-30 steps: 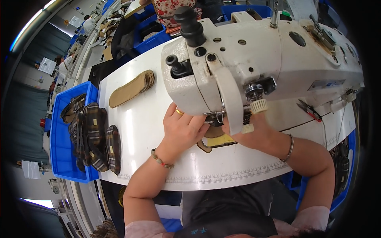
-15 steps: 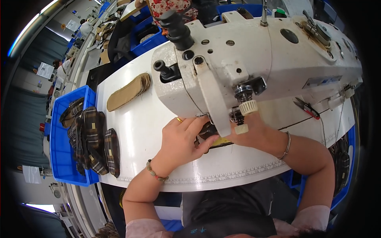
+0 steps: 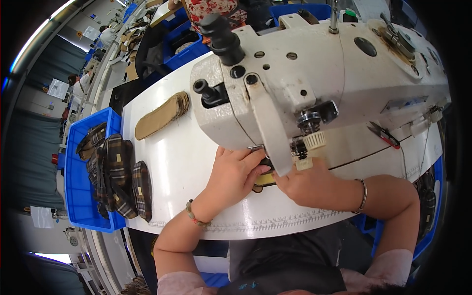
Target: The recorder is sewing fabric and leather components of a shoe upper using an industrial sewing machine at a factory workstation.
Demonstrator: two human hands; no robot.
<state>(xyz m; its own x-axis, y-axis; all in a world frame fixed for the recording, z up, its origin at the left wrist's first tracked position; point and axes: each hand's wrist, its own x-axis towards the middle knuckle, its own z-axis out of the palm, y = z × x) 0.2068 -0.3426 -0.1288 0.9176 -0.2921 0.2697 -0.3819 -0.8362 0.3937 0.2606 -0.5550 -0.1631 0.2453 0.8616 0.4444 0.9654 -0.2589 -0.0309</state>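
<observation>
A white sewing machine (image 3: 275, 83) spans the table, its head above both hands. Under it lies a small dark piece with a yellow face (image 3: 266, 180), of which only the near end shows. My left hand (image 3: 235, 172) grips this piece at its left side, thumb and fingers closing on the dark part by the needle area. On the right, my right hand (image 3: 307, 184) has its fingers curled in and closed on the piece's right edge. Machine parts and the hands hide most of the piece and the needle.
A stack of tan insoles (image 3: 162, 118) lies left of the machine head. Farther left, plaid slipper pieces (image 3: 115, 167) fill a blue bin (image 3: 91, 219), one plaid piece (image 3: 142, 189) outside it. Red-handled thread snips (image 3: 384, 135) rest at right. A ruler strip (image 3: 236, 227) edges the table.
The piece has turned, its near end now pointing toward me between the hands. My right hand has come down nearer with its fingers curled. The whole view has shifted slightly.
</observation>
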